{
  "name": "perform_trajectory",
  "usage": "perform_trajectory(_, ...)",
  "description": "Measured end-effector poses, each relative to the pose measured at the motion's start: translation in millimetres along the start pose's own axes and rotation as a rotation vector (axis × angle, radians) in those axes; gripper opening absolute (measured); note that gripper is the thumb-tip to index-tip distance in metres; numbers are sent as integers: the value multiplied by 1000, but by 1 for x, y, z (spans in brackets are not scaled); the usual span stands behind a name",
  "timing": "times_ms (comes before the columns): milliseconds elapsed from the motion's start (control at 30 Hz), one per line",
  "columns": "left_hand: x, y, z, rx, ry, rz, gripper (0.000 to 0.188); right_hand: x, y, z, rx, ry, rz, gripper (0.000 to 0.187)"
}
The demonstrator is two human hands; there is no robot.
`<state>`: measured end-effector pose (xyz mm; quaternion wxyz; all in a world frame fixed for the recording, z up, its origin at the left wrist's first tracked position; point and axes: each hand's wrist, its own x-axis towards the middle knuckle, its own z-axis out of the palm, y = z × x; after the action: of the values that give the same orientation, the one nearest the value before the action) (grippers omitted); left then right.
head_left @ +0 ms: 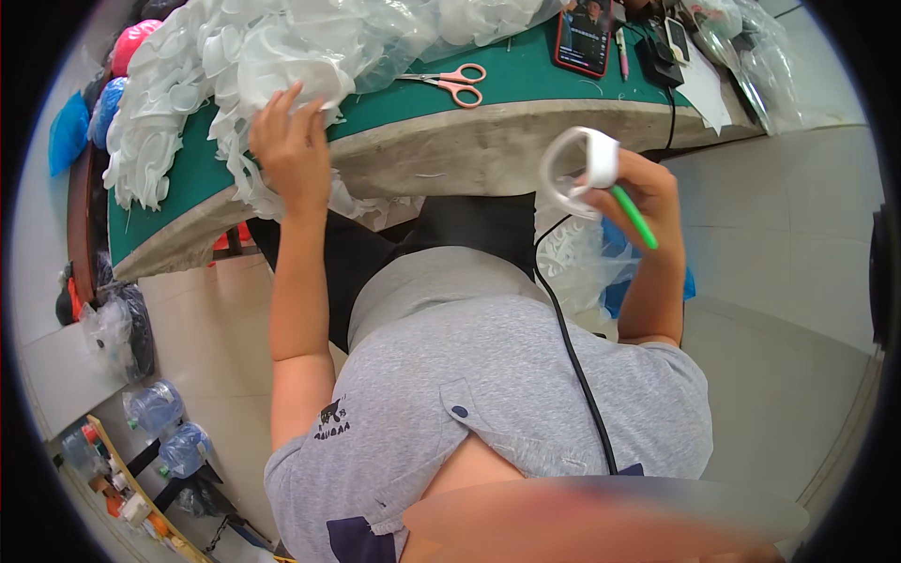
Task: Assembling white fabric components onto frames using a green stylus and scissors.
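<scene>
My right hand (652,192) is raised in front of the table edge. It is closed on a white ring-shaped piece (602,158) with a wide band and a translucent loop. A bright green stick-like handle (635,218) also sits in its grip; the working end is hidden. My left hand (293,150) reaches to the near edge of a large heap of soft white curled pieces (188,75). Its fingers are stretched out and slightly apart, touching a white rounded piece (291,70). Nothing shows held in them.
Pink-handled scissors (457,83) lie on the green table top (521,80) between my hands. Behind them are a phone (582,38), a pink pen (622,54) and a black adapter (659,64) with a cable. Clear plastic bags (404,38) lie over the heap. A black cord (574,352) runs down my front.
</scene>
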<state>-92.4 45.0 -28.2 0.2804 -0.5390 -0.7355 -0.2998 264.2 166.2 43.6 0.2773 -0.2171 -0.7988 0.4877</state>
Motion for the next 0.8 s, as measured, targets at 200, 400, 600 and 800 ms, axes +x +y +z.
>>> perform_trajectory(200,12,-13,-13,-271,368,-345,17,-60,19,-52,-206,320,514,9)
perform_trajectory(400,10,-25,-38,-517,450,-587,24,-86,76,-63,-527,94,845,17)
perform_trajectory(600,0,-28,-46,-1428,444,-783,12,-54,64,-48,-604,-37,525,23)
perform_trajectory(800,-11,12,-53,-1690,268,-852,27,42,5,24,2,73,-98,22)
